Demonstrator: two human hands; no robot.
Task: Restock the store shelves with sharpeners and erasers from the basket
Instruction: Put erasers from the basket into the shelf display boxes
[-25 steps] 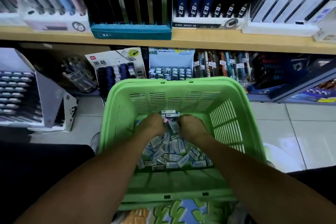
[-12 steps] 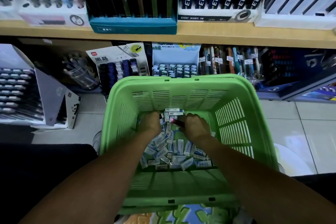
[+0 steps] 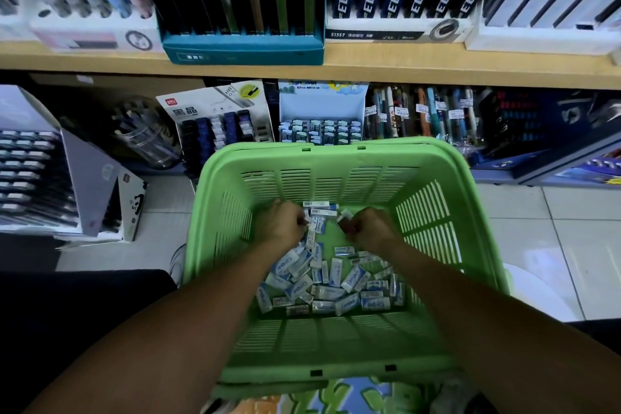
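I note the left hand low inside the green slotted plastic basket, fingers curled round a small white packet at the far end of the heap. The loose pile of white-and-blue wrapped erasers lies across the basket floor, thickest toward the near wall, with a few strays against the far wall. The right hand is likewise curled, pinching what appears to be one or two packets; how many I cannot tell.

Assessment: the step in hand is gathering stock. I would advise closing each hand on a manageable number and lifting straight up, clear of the rim, so none drop back.

Surroundings, left to right: a grey tiered display carton on the floor, a clear plastic tub, a black-and-white carded display of dark cartridges, then a pale blue open box of small white items, the likely destination. The basket's far wall stands directly between hands and that box, beneath the overhanging tan wooden shelf edge.
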